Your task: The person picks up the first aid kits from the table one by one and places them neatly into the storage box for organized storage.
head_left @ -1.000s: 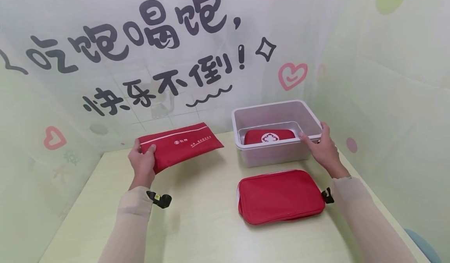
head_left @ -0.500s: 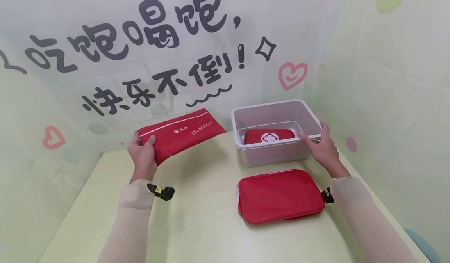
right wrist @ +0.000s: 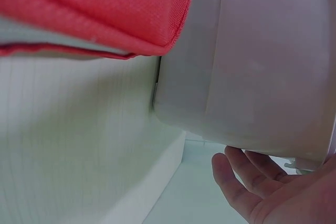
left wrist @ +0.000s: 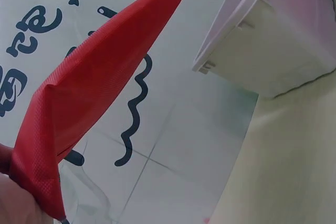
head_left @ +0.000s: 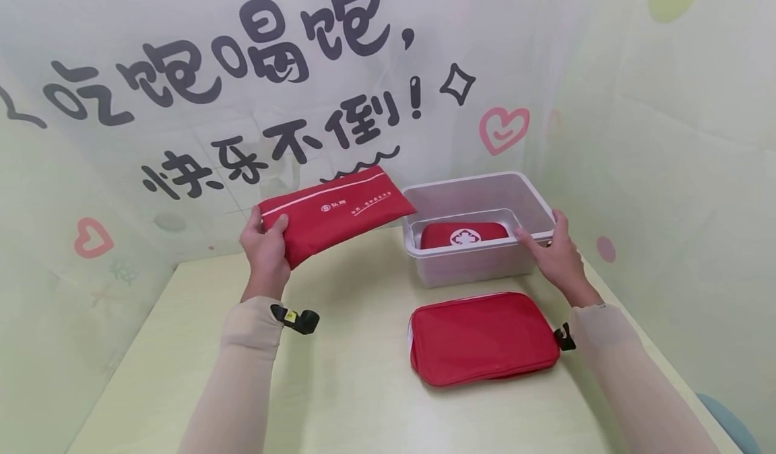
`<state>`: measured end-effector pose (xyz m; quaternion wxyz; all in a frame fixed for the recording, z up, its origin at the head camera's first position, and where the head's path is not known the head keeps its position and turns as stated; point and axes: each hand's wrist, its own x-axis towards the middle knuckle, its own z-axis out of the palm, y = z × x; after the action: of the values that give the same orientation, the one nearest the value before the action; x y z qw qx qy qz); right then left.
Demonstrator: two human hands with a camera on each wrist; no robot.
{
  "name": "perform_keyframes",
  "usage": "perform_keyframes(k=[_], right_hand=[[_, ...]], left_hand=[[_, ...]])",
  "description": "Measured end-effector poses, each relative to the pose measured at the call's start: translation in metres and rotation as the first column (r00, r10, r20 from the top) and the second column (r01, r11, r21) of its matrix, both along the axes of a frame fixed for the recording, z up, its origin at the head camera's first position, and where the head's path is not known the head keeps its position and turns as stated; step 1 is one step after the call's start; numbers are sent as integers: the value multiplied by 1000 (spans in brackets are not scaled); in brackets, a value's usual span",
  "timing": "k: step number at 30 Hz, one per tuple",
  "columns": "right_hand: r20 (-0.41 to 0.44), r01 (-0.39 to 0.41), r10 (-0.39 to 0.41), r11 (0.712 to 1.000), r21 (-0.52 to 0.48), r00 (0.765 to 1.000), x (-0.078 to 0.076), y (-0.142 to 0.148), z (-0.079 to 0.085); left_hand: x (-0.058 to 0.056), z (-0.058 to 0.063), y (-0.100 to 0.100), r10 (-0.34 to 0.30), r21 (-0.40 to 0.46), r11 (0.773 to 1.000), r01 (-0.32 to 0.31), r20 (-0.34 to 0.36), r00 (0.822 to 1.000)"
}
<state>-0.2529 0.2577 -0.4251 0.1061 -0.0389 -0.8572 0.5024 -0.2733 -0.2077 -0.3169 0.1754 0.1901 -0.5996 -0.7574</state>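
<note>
My left hand (head_left: 267, 248) pinches the left end of a flat red fabric pouch (head_left: 339, 215) with white print, thumb on its front. The pouch hangs in the air, tilted, and its far right corner overlaps the left rim of a whitish plastic bin (head_left: 473, 265) in the head view. My right hand (head_left: 558, 258) grips that bin's right rim, thumb on top and fingers down the outside wall. Inside the bin lies a small red case (head_left: 433, 235) with a white emblem. In the left wrist view the pouch (left wrist: 100, 66) looks folded near the hand, beside the bin (left wrist: 262, 45).
A larger red zippered bag (head_left: 485, 339) lies on the pale table (head_left: 339, 386) in front of the bin, close to my right wrist. Behind the table stands a wall sheet (head_left: 364, 36) with black lettering; another sheet (head_left: 685, 171) borders the right side.
My left hand has moved up and to the right with the red pouch, bringing it to the bin's left rim. The right hand, bin and larger bag stay put.
</note>
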Motion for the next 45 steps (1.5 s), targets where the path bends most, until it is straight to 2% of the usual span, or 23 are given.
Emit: perform_keyframes(k=[5,12,27,37,45], right_hand=[[-2,4,-4,1000,3,1000,0,0,-1],[-19,6,-6,1000,-1,1000,-1,1,-2],[-12,26,-26,1000,11,1000,-3,2,-2],[-8,53,-53,998,43,999,-2,0,-2],[3,35,-35,999,-5,999,-3,-1,-3]], left_hand=[[-3,4,16,-37,-16,999,36,-25,999],[-10,6,41,-87,-54,995,86,-16,996],[-18,-1,97,-188,-98,978,185,-19,982],[-21,-7,128,-226,-118,967,226,17,974],[-28,-7,150,-244,-169,955,243,17,970]])
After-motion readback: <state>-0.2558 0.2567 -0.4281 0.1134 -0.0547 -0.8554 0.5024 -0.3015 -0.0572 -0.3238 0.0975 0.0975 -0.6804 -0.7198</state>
